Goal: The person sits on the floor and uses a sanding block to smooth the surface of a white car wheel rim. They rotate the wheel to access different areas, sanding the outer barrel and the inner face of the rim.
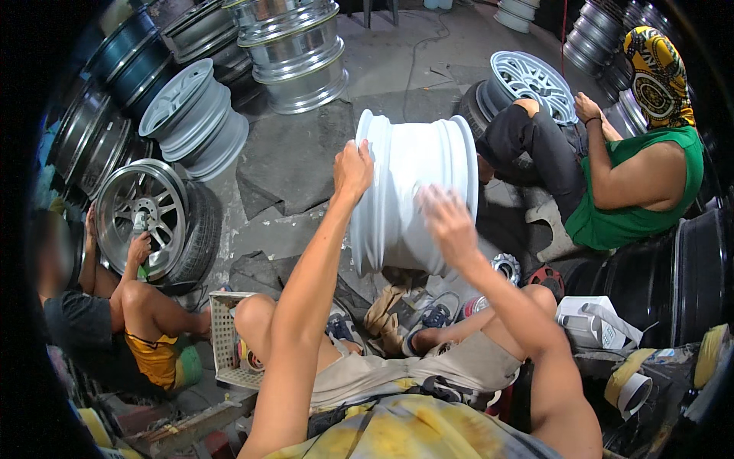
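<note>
A pale grey-white wheel rim [401, 161] stands on its tread side in front of my knees, its bare barrel facing me. My left hand [353, 170] is closed over the rim's left flange near the top. Against the right part of the barrel lies my right hand [449, 222], its fingers smeared by motion. Whether anything is under those fingers cannot be made out. Below the rim, between my shoes, a crumpled brown cloth [384, 312] lies on the floor.
At left, a person holds a tool against a tyre-mounted wheel [143, 218]. At right, a person in a green top [638, 187] sits by a silver spoked wheel [533, 86]. Stacked rims [294, 57] stand behind. A plastic crate [229, 336] touches my left knee; a white container [592, 321] stands right.
</note>
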A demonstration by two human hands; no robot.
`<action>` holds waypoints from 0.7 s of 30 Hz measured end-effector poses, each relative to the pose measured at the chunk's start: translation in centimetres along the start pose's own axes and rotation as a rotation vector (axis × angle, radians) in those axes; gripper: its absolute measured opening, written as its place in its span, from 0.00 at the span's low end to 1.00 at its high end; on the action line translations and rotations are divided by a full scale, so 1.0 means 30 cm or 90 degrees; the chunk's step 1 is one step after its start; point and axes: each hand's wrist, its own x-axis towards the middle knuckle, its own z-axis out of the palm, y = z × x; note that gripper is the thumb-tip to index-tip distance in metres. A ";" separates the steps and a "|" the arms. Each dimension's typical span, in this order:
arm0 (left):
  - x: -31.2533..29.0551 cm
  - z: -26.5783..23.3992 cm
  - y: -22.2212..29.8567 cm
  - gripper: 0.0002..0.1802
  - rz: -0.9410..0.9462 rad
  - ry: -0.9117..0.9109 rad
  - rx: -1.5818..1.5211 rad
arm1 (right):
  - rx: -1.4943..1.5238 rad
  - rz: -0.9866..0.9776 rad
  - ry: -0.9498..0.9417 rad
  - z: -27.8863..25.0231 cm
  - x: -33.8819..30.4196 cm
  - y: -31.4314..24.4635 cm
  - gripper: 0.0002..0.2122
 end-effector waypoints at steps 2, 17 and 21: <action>-0.068 -0.014 0.006 0.23 0.000 0.008 -0.002 | 0.017 0.101 -0.049 0.046 0.128 0.114 0.17; -0.066 -0.024 -0.014 0.22 0.008 0.034 -0.026 | 0.262 0.256 0.297 0.173 0.280 -0.203 0.08; -0.167 -0.014 -0.003 0.20 0.024 0.035 -0.019 | 0.201 0.364 0.034 0.301 0.454 0.055 0.12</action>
